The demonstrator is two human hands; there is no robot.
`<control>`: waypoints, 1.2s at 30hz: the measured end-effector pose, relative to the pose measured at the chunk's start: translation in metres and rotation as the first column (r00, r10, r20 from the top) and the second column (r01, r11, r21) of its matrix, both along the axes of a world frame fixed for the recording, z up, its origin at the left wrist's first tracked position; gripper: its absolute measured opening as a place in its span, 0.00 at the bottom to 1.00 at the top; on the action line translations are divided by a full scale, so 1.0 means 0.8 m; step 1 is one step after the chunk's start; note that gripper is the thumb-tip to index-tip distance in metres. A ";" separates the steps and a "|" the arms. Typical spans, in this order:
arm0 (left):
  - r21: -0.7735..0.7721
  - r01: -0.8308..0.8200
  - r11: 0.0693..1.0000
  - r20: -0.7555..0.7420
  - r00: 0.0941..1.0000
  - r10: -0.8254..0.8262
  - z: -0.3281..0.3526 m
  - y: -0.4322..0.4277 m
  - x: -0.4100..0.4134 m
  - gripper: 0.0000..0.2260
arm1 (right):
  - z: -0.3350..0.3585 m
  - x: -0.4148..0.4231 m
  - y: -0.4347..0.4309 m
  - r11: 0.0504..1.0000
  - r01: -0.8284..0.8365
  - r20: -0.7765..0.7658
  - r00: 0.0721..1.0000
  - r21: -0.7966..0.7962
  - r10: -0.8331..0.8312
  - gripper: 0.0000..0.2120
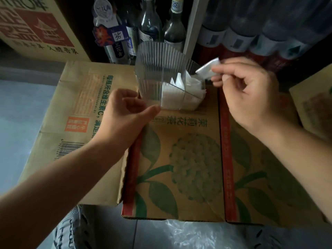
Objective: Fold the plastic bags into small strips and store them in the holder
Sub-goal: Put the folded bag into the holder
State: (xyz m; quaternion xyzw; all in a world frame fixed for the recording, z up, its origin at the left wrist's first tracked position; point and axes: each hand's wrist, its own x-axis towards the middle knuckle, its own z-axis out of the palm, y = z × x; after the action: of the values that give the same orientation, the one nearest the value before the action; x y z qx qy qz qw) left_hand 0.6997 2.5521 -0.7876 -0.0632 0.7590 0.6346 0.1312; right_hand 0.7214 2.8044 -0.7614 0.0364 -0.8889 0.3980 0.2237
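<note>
Nearest the camera, a crumpled clear plastic bag (194, 234) is seen lying on the floor below the holder's box, probably waiting its turn to be folded. Above it, a flattened cardboard box (179, 159) with a printed flower is laid out as the work surface, and the holder (161, 78) is set at its far edge, so that the near part is kept free for folding.

The left hand (125, 114) is placed at the near left corner of the holder, its thumb and fingertips resting against the clear ribbed wall; the grip is loosely curled, not clamped, and seems meant to steady the light holder while something is pushed in. The right hand (251, 94) is held just right of the holder, level with its rim. Its grip is pinched together on a folded strip (208, 69) of white plastic, which is angled down toward the holder's right side.

Inside the holder, several folded strips (181, 94) are already stood on end, packed into the right half behind a clear divider; the left half looks empty. The held strip is judged to be about to be slotted in beside them.

Behind the holder, glass bottles (161, 20) are lined against the wall, and another printed carton (36, 27) is stacked to the far left.
</note>
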 end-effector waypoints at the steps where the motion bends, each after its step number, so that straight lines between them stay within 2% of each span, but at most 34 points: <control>1: -0.088 0.021 0.996 -0.058 0.998 -0.026 -0.004 -0.004 -0.008 0.31 | 0.000 -0.007 0.009 0.996 -0.032 -0.024 0.999 0.078 0.034 0.13; 4: -0.232 0.147 0.962 -0.155 0.970 -0.186 -0.016 -0.012 -0.037 0.50 | -0.002 -0.022 0.021 0.954 -0.145 0.013 0.989 0.264 0.146 0.17; 6: -0.203 0.258 0.944 -0.168 0.941 -0.294 -0.020 -0.010 -0.053 0.54 | -0.004 -0.027 0.023 0.912 -0.219 0.077 0.976 0.346 0.205 0.23; 8: -0.132 0.344 0.930 -0.191 0.912 -0.364 -0.023 -0.004 -0.067 0.51 | -0.005 -0.032 0.024 0.861 -0.275 0.125 0.962 0.428 0.245 0.30; 12: -0.084 0.326 0.942 -0.246 0.909 -0.337 -0.030 0.001 -0.079 0.49 | 0.004 -0.035 0.021 0.802 -0.295 0.097 0.953 0.519 0.287 0.39; 14: -0.048 0.350 0.935 -0.265 0.898 -0.350 -0.033 0.000 -0.080 0.46 | 0.006 -0.034 0.018 0.773 -0.290 0.084 0.951 0.564 0.296 0.40; 17: -0.027 0.388 0.921 -0.287 0.880 -0.379 -0.037 -0.001 -0.084 0.48 | 0.003 -0.033 0.018 0.739 -0.266 0.108 0.961 0.619 0.256 0.42; 25: -0.067 0.396 0.916 -0.307 0.865 -0.397 -0.041 -0.004 -0.085 0.47 | -0.004 -0.026 0.027 0.723 -0.198 0.101 0.979 0.662 0.176 0.41; 33: -0.059 0.419 0.906 -0.302 0.858 -0.416 -0.048 -0.004 -0.090 0.48 | -0.006 -0.032 0.013 0.626 -0.259 0.269 0.960 0.736 0.082 0.48; 36: -0.049 0.433 0.900 -0.298 0.854 -0.427 -0.050 -0.004 -0.092 0.48 | -0.008 -0.038 0.010 0.657 -0.278 0.293 0.952 0.700 0.091 0.47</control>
State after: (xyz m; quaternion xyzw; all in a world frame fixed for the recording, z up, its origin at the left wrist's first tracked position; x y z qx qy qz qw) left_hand 0.6263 2.5487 -0.8278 0.2068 0.7584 0.5989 0.1528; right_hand 0.6907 2.8123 -0.7679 0.1668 -0.9846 0.0298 0.0430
